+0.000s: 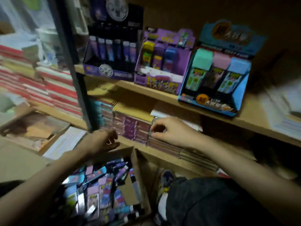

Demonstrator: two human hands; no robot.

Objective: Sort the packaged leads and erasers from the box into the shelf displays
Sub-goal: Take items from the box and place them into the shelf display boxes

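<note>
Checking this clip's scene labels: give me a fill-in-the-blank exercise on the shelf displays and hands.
1. The blue display stands ___ of the purple display.
2. The blue display's middle pack has a ___ top.
3. The right hand grips pink packs on the shelf ___ the displays.
Missing: right; pink; below.

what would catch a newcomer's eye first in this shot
The blue display box on the upper shelf, right, holding mint, pink and blue packs. Below it, the right hand pinches stacked pink packs on the lower shelf, and a cardboard box of jumbled packages lies under the left hand.
</note>
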